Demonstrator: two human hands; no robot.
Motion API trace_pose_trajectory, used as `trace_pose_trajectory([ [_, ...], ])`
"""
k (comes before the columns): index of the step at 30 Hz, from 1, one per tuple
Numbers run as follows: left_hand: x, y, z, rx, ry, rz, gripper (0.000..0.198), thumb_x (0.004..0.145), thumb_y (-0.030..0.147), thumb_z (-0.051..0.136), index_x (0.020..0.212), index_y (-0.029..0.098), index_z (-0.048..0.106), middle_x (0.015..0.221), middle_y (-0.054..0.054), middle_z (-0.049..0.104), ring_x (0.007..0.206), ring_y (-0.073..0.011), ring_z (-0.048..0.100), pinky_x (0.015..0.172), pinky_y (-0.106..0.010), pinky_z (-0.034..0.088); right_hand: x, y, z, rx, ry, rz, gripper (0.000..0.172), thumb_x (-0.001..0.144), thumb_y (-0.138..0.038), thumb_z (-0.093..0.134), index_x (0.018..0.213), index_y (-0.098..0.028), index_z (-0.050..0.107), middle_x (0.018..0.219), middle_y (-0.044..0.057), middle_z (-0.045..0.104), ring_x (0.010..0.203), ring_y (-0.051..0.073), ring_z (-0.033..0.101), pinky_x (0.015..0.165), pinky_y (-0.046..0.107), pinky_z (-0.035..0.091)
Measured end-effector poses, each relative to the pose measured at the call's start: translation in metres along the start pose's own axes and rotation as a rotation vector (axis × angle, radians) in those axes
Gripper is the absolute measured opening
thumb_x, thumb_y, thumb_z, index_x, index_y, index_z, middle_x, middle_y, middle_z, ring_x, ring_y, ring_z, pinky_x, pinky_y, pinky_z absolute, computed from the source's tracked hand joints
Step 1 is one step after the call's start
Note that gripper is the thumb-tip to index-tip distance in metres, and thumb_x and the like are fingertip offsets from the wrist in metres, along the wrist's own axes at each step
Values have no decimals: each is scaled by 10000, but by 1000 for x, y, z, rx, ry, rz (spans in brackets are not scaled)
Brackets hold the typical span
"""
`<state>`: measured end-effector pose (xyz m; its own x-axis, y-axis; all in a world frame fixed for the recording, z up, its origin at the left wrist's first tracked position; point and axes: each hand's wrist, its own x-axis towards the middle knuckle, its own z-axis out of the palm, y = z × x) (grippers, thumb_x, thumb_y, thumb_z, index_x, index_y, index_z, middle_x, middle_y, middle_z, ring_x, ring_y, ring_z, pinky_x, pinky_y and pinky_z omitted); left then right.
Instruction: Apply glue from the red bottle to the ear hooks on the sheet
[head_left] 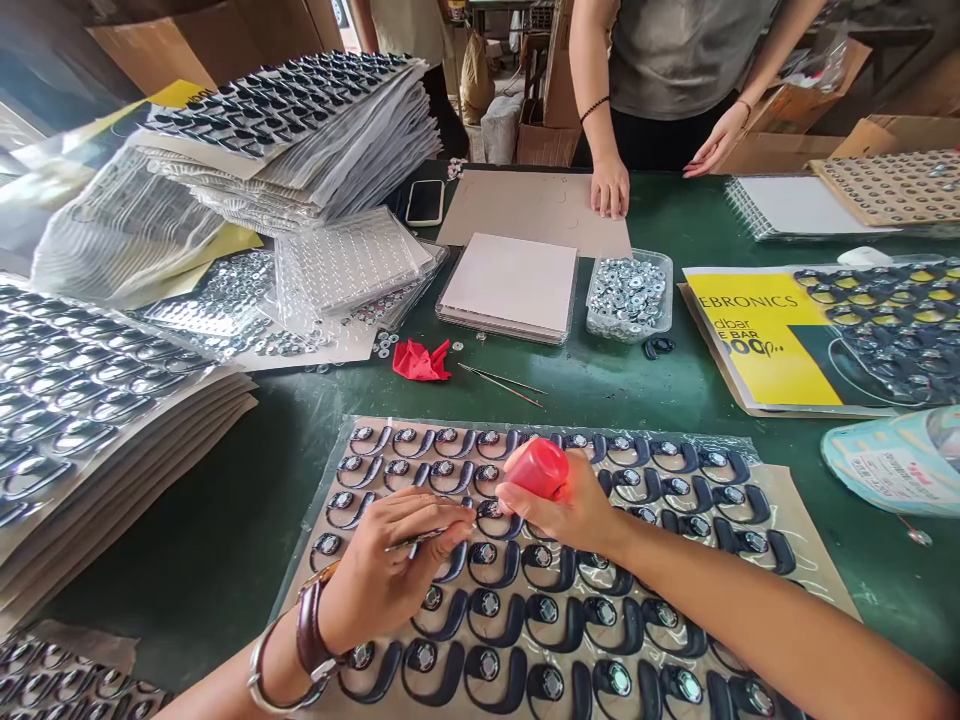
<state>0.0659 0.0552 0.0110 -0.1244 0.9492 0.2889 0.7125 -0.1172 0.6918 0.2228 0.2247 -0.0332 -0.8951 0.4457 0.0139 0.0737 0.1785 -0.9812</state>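
My right hand (566, 500) is wrapped round a red squeeze bottle (538, 468), tipped with its base up and its nozzle end low over the rows of parts. Close to its left, my left hand (401, 560) pinches a slim metal tool (420, 540) that looks like tweezers, mostly hidden by the fingers. Under both hands lies a clear plastic sheet (750, 450) on brown board, bearing many black hook-shaped parts (506, 685) with round silver centres.
Beyond the sheet lie loose tweezers (502, 383), a crumpled red wrapper (421, 360) and a tub of metal discs (630, 295). Stacked trays (285, 130) rise at left. A yellow printed sheet (772, 340) is at right. Across the table, another person's hand (610, 188) touches a board.
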Motion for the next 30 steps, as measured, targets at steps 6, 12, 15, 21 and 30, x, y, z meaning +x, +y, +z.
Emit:
trace_pose_trajectory([
  [6,3,0,-2,-12,1,-80,134,933,134,557,985,181,670,917,-31,748,775,-123,699,732,-218,523,1,-2,0,-80,7,-58,284,866,-473,663,829,-196,614,628,-12,643,539,111,549,552,219,438],
  [12,-1,-1,2,26,31,-102,120,945,161,553,961,184,670,912,-35,749,778,-129,702,715,-216,529,6,-33,-5,-275,-41,-76,304,819,-482,716,744,-203,623,624,-18,610,556,122,533,571,227,433],
  [15,-9,4,4,70,64,-37,128,939,145,558,1002,185,663,934,-41,752,776,-127,705,727,-227,532,4,-49,-8,-188,-27,22,356,843,-516,684,694,-202,609,582,-18,597,519,120,517,519,227,410],
  [21,-39,22,6,216,9,291,239,923,145,545,1143,118,635,1019,-89,747,914,-197,721,849,-317,560,-15,-33,9,155,55,69,286,867,-465,678,814,-193,603,643,8,654,559,138,592,537,243,455],
  [30,-48,34,16,456,0,419,227,962,163,493,1054,52,668,990,-120,748,905,-204,727,891,-331,595,-27,-7,26,194,-6,71,260,873,-433,671,820,-187,603,673,21,674,617,159,650,595,260,510],
])
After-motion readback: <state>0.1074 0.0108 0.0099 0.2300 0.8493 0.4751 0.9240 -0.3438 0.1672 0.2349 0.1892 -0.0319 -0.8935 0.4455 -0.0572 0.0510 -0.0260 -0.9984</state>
